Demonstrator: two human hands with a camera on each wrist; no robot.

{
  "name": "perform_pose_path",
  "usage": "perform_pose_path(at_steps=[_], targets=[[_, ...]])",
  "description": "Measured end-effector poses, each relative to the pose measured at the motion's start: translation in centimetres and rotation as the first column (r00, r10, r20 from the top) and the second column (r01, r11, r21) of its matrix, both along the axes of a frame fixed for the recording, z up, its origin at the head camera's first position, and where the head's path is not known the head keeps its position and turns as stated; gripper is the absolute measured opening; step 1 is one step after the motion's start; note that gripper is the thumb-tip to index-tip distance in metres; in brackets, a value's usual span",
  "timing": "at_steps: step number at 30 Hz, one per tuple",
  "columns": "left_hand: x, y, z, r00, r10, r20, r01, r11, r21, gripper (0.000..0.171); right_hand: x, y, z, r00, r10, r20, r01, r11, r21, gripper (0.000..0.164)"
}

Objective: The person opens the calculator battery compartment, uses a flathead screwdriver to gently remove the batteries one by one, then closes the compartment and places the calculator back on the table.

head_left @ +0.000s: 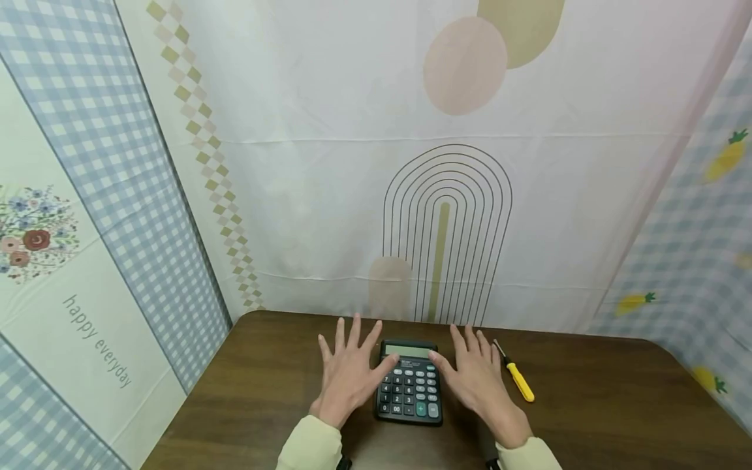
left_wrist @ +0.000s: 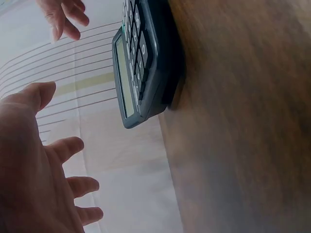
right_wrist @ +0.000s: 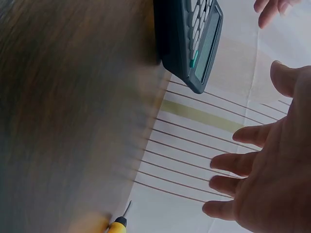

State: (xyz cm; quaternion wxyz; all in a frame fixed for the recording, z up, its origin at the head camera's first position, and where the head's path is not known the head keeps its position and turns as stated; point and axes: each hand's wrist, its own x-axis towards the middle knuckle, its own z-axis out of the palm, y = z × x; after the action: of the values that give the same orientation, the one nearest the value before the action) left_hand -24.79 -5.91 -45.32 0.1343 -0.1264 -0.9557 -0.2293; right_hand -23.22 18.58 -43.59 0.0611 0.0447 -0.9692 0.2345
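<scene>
Two hands (head_left: pixel 348 380) (head_left: pixel 477 380) are spread wide, the calculator (head_left: pixel 409 391) lying between them.

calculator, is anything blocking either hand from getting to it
Nothing visible does. Both wrist views show a bare gap between the calculator and the left hand, and likewise the right hand. The yellow-handled screwdriver lies beyond the right hand, on the side away from the calculator.
</scene>
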Motion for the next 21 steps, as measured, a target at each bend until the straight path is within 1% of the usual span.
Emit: perform_pose_path(at_steps=[5,14,21], targets=[[-0.02,-0.05,-0.39,1.0,-0.003,0.019,0.002,0.999,0.037,0.08,-0.1,-0.05,-0.31,1.0,0.0,0.023,0.0,1.0,-0.028,0.093],[0.26,0.14,-0.95,0.996,-0.013,0.085,0.002,0.991,0.131,0.08,-0.41,0.21,-0.62,0.998,-0.003,0.065,0.009,0.996,-0.088,0.09],[0.19,0.29,-1.01,0.995,-0.014,0.097,-0.002,0.987,0.161,0.077,-0.76,0.49,-0.82,0.996,-0.005,0.093,0.016,0.993,-0.117,0.091]])
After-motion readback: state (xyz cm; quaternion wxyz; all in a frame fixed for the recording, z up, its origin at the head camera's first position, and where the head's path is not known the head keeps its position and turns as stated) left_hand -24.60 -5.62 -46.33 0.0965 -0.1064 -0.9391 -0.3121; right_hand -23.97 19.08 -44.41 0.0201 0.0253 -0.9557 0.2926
